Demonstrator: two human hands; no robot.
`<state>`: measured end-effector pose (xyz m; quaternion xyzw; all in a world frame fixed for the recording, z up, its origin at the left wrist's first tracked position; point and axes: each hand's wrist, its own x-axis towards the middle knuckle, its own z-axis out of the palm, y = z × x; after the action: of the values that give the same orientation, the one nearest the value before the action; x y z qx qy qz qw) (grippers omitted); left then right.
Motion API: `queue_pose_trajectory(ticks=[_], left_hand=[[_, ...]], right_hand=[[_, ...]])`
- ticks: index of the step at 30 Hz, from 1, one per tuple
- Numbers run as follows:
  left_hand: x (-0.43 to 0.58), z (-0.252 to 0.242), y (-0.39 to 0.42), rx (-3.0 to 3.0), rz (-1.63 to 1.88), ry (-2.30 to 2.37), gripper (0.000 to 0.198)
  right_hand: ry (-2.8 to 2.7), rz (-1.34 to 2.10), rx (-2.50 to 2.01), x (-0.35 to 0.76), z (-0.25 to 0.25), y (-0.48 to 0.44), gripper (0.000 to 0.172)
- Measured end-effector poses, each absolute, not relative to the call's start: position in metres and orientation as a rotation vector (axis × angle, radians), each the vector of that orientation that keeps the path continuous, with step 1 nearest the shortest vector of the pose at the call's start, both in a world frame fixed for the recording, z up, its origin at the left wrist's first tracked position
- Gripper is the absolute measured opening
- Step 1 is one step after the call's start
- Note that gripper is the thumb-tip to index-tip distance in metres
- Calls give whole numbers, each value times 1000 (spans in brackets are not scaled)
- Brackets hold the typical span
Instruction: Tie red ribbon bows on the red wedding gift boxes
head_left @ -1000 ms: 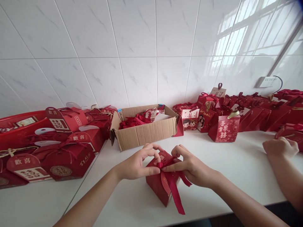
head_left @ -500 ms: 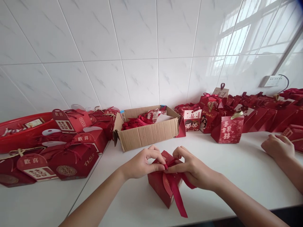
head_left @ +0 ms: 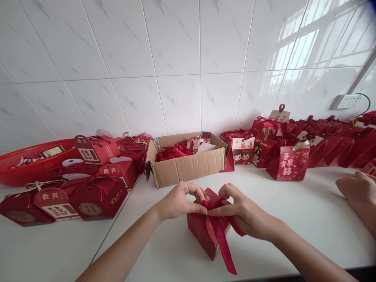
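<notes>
A small red gift box (head_left: pixel 202 234) stands on the white counter (head_left: pixel 164 254) in front of me. A dark red ribbon (head_left: pixel 223 244) crosses its top and hangs down its front. My left hand (head_left: pixel 179 201) pinches the ribbon at the knot on top of the box, fingers curled. My right hand (head_left: pixel 243 211) pinches the same ribbon from the other side, thumb and forefinger together. Both hands meet over the box's top.
An open cardboard box (head_left: pixel 188 166) with red ribbons stands behind. Several red gift boxes (head_left: pixel 94 192) and a red tray (head_left: pixel 32 168) lie at the left. More red boxes and bags (head_left: pixel 289 162) line the wall at the right. Another person's hand (head_left: pixel 357 190) rests at the right edge.
My hands stay on the ribbon knot, fingers drawn closer together. The view has shifted slightly, and the other person's hand now sits further right.
</notes>
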<state>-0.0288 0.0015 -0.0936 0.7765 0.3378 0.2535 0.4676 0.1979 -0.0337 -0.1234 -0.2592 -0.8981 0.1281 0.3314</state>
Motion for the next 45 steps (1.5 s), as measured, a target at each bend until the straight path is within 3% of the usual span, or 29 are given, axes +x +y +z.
queue_pose_trajectory(ticks=[18,28,39,45], left_hand=[[-29,-72,-10,2194,480,1028,27],[-34,-65,-9,2014,320,849,19],[-28,-75,-5,2162,366,919,35],[-25,-75,-11,2069,486,878,33]], right_hand=[[-2330,535,-689,197,-121,-42,47],[-2322,574,-662,194,-121,-46,40],[-2341,613,-705,192,-120,-52,45],[-2319,639,-718,192,-121,-52,43]])
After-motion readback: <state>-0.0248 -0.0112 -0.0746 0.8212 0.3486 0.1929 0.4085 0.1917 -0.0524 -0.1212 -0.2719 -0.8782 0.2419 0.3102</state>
